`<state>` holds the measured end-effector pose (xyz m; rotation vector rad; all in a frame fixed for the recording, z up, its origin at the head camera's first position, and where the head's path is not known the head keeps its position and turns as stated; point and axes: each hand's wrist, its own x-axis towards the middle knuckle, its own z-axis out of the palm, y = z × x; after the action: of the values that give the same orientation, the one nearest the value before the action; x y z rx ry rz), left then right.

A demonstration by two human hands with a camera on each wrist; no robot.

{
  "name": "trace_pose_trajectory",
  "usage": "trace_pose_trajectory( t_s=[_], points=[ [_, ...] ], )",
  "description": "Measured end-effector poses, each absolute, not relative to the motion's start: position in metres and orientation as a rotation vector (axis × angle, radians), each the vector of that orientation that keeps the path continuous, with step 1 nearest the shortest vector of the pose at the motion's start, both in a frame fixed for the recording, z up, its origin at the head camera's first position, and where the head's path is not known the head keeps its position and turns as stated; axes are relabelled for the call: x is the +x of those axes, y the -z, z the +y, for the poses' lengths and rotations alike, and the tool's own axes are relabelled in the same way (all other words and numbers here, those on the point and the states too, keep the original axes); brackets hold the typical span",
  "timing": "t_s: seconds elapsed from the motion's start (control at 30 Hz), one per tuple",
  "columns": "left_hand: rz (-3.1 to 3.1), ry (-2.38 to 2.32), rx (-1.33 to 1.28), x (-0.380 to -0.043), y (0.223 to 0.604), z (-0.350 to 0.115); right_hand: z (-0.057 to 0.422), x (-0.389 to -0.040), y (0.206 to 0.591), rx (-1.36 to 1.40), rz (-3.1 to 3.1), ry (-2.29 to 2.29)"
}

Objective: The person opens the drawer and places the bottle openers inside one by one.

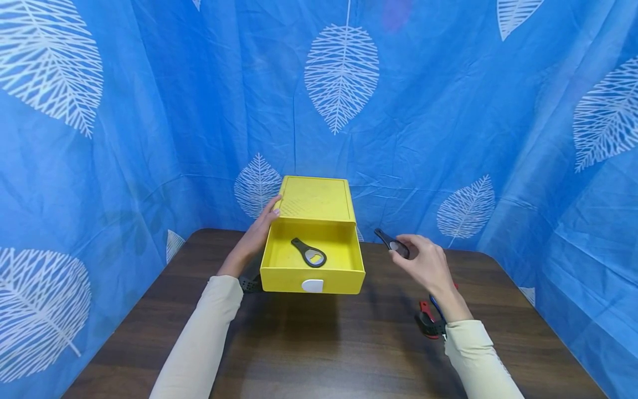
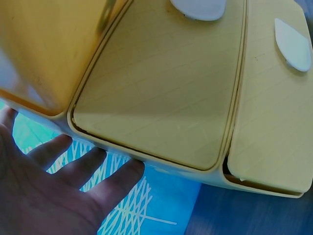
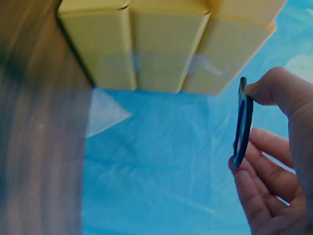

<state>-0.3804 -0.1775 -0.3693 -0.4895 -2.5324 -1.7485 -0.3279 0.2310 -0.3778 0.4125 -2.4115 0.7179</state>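
Observation:
A yellow drawer cabinet (image 1: 316,197) stands on the table with its top drawer (image 1: 284,281) pulled out. In that drawer lies a black bottle opener (image 1: 303,247) with a metal head. My left hand (image 1: 256,235) rests against the cabinet's left side; in the left wrist view its fingers (image 2: 117,183) are extended along the edge. To the right of the cabinet, my right hand (image 1: 423,263) holds a second black bottle opener (image 1: 386,238) in the air, pinched at the head end with the handle pointing away. The right wrist view shows this opener (image 3: 243,122) edge-on between thumb and fingers.
On the dark wooden table (image 1: 379,354), a red-handled item (image 1: 425,308) and something blue lie partly hidden beneath my right wrist. Two closed drawers with white pulls (image 2: 200,7) sit below the open one. A blue leaf-patterned curtain (image 1: 423,138) hangs behind.

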Motion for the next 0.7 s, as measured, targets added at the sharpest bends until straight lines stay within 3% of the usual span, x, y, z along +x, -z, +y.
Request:
trace_pose_trajectory(
  t_s=[0.7],
  points=[
    [-2.517, 1.741, -0.462, -0.383, 0.371, -0.175, 0.184, -0.296, 0.326, 0.593, -2.279, -0.786]
  ],
)
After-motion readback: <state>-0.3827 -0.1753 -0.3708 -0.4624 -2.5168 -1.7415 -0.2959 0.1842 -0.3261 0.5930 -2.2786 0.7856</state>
